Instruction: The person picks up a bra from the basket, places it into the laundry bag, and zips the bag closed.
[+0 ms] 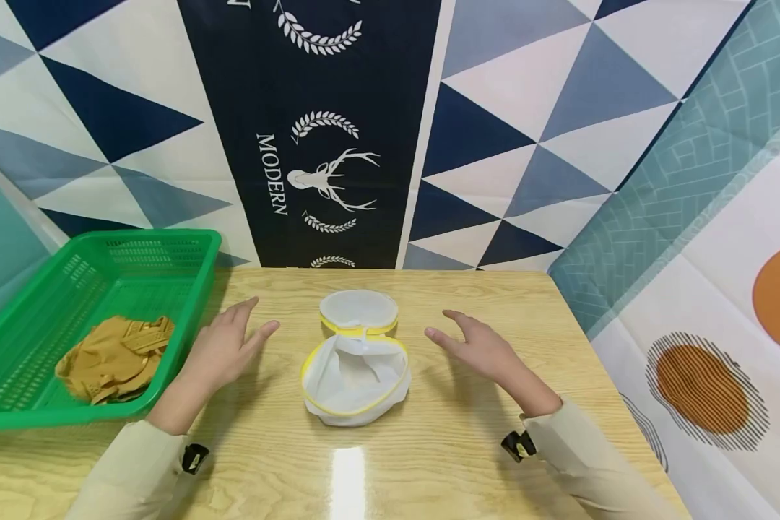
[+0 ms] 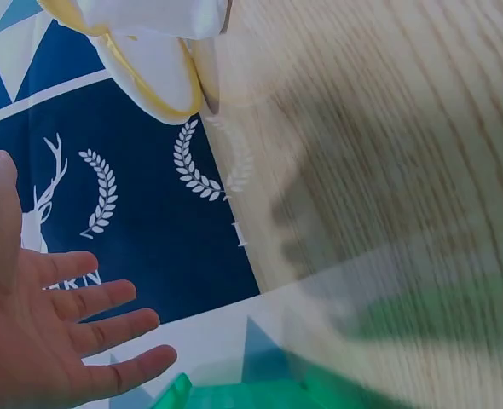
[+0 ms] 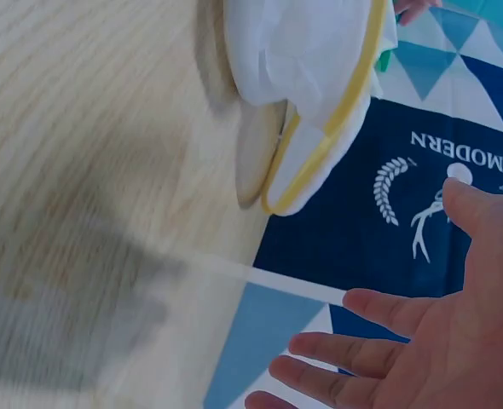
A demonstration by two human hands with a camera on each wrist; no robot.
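Between the hands, a white mesh laundry bag (image 1: 356, 379) with yellow trim stands on the table, its round lid (image 1: 359, 309) folded back toward the wall. My left hand (image 1: 224, 347) hovers to the left of the bag, fingers extended and thumb spread, holding nothing. On the other side my right hand (image 1: 477, 347) is held in a similar way, apart from the bag. Both wrist views show spread fingers with bare palms, the left hand (image 2: 55, 324) and the right hand (image 3: 430, 332). The bag's mouth gapes open, and its inside looks white.
A green plastic basket (image 1: 198, 303) sits at the left of the table, with a mustard-brown garment (image 1: 120, 357) crumpled inside. Behind the wood-grain table (image 1: 494, 303) hangs a patterned cloth (image 1: 325, 217) with deer and triangles. Another printed cloth (image 1: 702, 289) covers the right side.
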